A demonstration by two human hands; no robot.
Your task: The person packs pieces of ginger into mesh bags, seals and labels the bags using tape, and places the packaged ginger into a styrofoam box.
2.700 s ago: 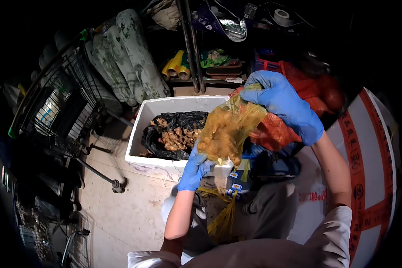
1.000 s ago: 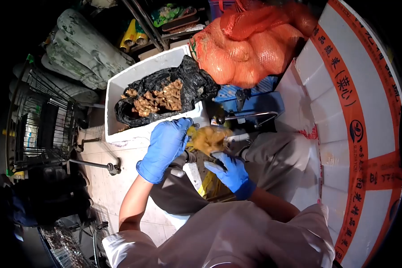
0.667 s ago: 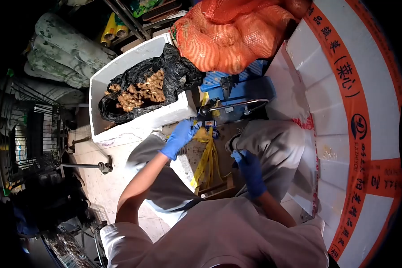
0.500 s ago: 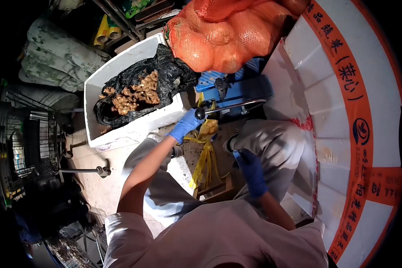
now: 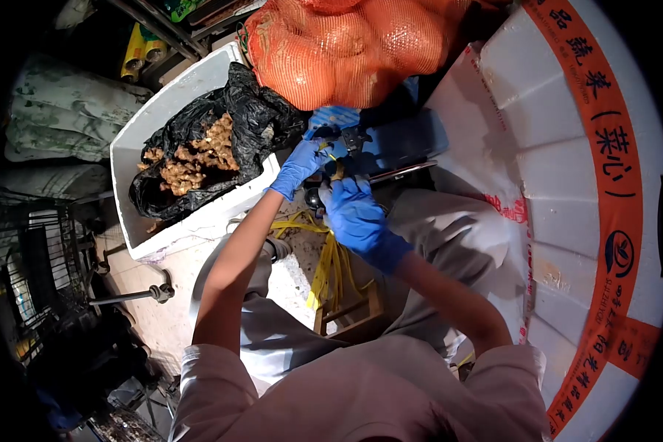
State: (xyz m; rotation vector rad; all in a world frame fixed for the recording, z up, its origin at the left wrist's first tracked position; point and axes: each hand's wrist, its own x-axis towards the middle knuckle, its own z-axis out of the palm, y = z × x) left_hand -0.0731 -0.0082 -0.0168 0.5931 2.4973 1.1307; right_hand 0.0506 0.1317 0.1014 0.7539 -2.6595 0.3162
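My left hand [image 5: 296, 168], in a blue glove, is closed on a strip of yellow netting [image 5: 332, 156] beside a blue machine [image 5: 401, 144]. My gloved right hand [image 5: 361, 221] is just below it, fingers bent in toward the netting; what they hold is hidden. The machine's metal lever [image 5: 401, 172] extends to the right behind my right hand. Its black knob [image 5: 313, 197] shows under the hands. More yellow netting [image 5: 330, 272] hangs below, between my knees.
A white foam box [image 5: 188, 239] at left holds a black plastic bag [image 5: 261, 118] and ginger [image 5: 199, 158]. Orange mesh sacks [image 5: 346, 55] lie behind the machine. A large white foam box [image 5: 560, 214] with orange tape stands close at right. A wire rack [image 5: 48, 258] is at far left.
My left hand has left the lever's knob and moved up to the netting by the machine. My right hand has come up from my knee to meet it. The view has shifted slightly.
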